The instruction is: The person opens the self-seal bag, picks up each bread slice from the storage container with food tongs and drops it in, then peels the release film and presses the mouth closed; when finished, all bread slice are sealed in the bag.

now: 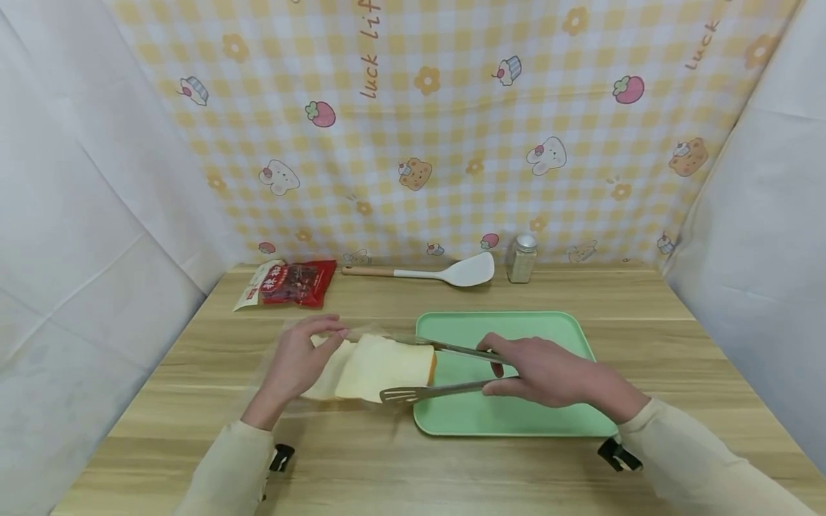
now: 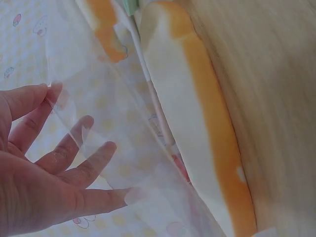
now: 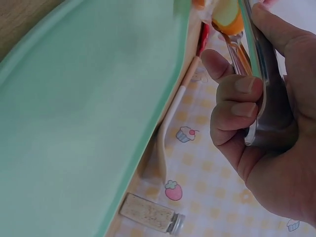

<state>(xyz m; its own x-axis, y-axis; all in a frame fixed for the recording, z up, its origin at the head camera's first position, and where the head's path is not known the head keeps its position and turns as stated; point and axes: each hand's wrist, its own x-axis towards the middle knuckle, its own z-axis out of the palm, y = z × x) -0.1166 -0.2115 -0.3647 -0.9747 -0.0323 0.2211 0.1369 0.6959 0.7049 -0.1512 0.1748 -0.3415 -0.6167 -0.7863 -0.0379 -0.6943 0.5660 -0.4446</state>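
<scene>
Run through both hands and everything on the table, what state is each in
Left hand: pinching the clear bag
Right hand: gripping the tongs
Tongs: spread open
Clear bag: open, edge pinched
Bread slices: overlapping
Green tray: lying flat
Shaker: upright, capped
Spatula: lying at the back
Red packet: lying down, seal unclear

Kitchen-like set-up walled in fabric: wood-grain counter (image 1: 361, 473) beneath left hand (image 1: 300, 358) and right hand (image 1: 548, 369); cupcake-print checked cloth (image 1: 464, 115) hung beyond both, white sheets (image 1: 71, 186) at either side; spatula (image 1: 469, 271) and shaker (image 1: 522, 261) beyond hands; bread slices (image 1: 386, 367) between hands.
</scene>
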